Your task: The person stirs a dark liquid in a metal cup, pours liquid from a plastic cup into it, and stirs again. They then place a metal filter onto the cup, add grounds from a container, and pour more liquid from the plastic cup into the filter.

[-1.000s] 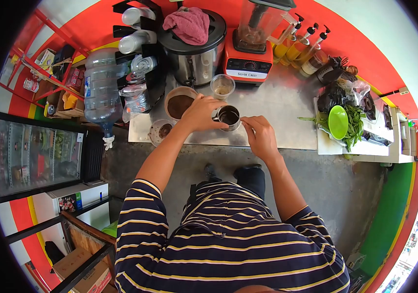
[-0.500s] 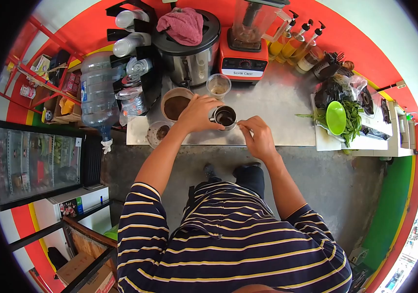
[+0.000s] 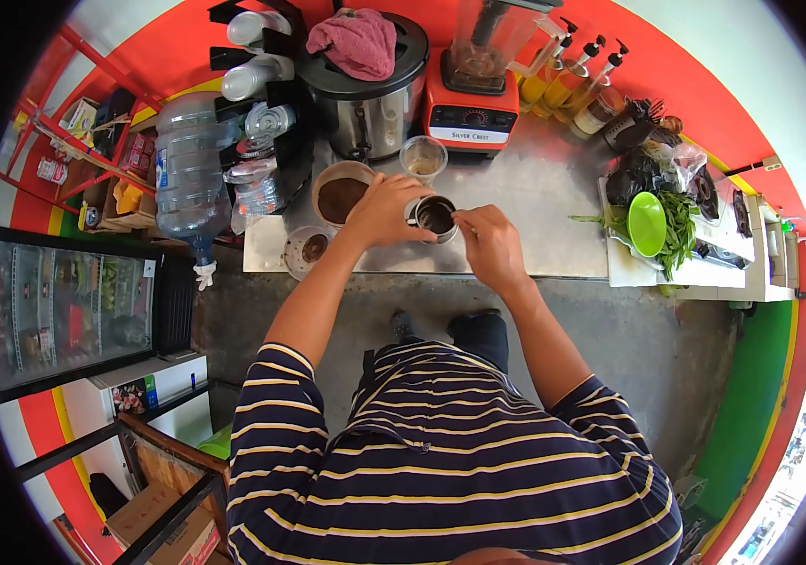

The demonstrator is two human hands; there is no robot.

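Observation:
My left hand [image 3: 386,215] is wrapped round a small metal cup [image 3: 434,217] with dark contents, held over the steel counter. At the cup's right rim, my right hand [image 3: 492,247] pinches a thin utensil, seemingly a spoon, whose far end dips into the cup. To the left of the cup stands a round container of brown powder [image 3: 340,199], partly behind my left hand. A clear plastic cup [image 3: 423,158] is just behind the metal cup. Near the counter's front edge sits a shallow clear container [image 3: 307,252] with something dark inside.
A red blender [image 3: 471,111] and a steel pot [image 3: 362,113] with a pink cloth [image 3: 354,43] stand at the back. Pump bottles [image 3: 568,91] are beside the blender. On the right lie a green bowl [image 3: 647,224] and leafy greens [image 3: 679,231]. A large water bottle [image 3: 188,179] is at left.
The metal cup tilts a little more and shows more of its inner wall. My right hand has moved slightly up, bringing its fingers nearer the rim.

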